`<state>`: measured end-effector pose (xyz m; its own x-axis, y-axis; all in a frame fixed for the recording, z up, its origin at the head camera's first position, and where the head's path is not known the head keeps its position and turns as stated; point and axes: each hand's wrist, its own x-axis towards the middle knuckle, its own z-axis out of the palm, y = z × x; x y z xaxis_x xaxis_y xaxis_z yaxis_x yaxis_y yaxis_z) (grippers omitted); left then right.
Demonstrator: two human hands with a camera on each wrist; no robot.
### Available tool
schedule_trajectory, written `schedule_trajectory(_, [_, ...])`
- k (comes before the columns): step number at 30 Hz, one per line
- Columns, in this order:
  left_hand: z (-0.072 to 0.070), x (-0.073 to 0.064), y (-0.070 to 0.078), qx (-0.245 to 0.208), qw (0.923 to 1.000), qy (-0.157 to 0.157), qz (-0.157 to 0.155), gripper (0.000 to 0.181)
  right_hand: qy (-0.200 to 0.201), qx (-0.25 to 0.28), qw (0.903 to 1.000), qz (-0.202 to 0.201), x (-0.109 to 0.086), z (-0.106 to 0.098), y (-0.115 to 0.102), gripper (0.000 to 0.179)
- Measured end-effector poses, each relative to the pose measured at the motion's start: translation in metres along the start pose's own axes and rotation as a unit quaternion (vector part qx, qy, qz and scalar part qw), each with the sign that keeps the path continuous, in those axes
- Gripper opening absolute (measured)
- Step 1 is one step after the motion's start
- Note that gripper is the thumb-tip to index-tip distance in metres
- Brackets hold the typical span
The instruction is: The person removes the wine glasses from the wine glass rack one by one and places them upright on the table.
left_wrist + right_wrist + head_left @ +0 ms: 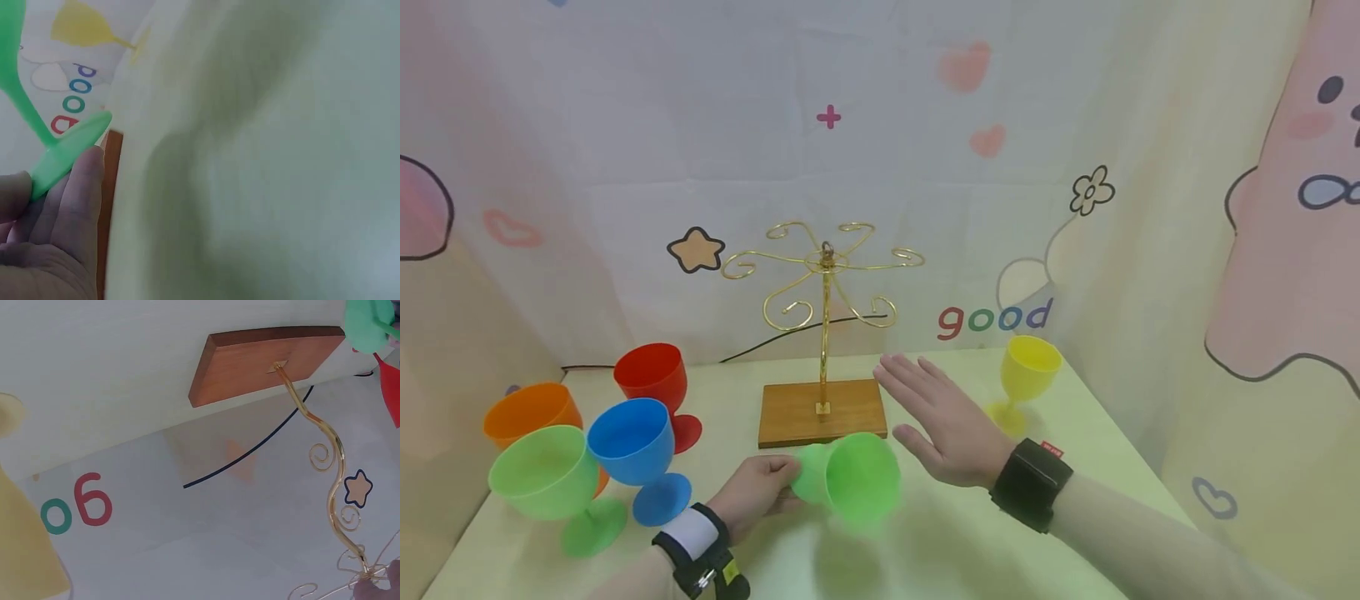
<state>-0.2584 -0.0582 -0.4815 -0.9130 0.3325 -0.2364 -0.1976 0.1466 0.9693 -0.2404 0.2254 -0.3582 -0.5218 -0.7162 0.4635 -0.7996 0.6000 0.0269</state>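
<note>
A bright green plastic goblet point(862, 479) is tipped on its side above the table, its bowl mouth facing the head camera. My left hand point(758, 492) pinches its round foot point(72, 153) between thumb and fingers. To the right of the bowl, my right hand point(943, 425) is held up with straight fingers, touching nothing that I can see. Behind both hands stands a gold wire stand point(824, 333) with curled arms on a wooden base point(790, 412). A yellow goblet point(1028, 371) stands upright beyond the right hand.
Upright goblets crowd the table's left side: orange point(531, 412), red point(651, 375), blue point(631, 442) and light green point(542, 475). A patterned curtain point(700, 108) hangs behind the pale table point(1000, 550), whose right edge point(1120, 450) slants toward me.
</note>
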Motion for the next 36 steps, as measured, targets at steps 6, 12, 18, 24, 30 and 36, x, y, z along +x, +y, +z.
schedule_trajectory(6, [0.009,-0.004,-0.007,-0.116,0.991,-0.061,-0.028,0.039,0.008,-0.008,0.9982,-0.059,0.007,0.0,-0.01,0.066])
schedule_trajectory(12, [0.013,-0.004,-0.007,-0.156,0.9843,-0.073,-0.039,0.044,0.009,-0.013,0.9956,-0.092,0.01,0.004,-0.012,0.065])
schedule_trajectory(18, [0.013,-0.003,-0.006,-0.16,0.9836,-0.073,-0.04,0.045,0.03,-0.003,0.9899,-0.139,0.013,0.008,-0.014,0.055])
schedule_trajectory(24, [0.015,-0.004,-0.006,-0.162,0.9829,-0.079,-0.038,0.044,0.044,-0.003,0.9848,-0.168,0.015,0.011,-0.017,0.044])
schedule_trajectory(30, [0.019,-0.003,-0.007,-0.166,0.9821,-0.085,-0.03,0.046,0.052,0.004,0.9833,-0.175,0.019,0.012,-0.02,0.03])
schedule_trajectory(36, [0.019,-0.003,-0.006,-0.167,0.9812,-0.091,-0.031,0.045,0.042,0.004,0.9862,-0.16,0.022,0.011,-0.023,0.018])
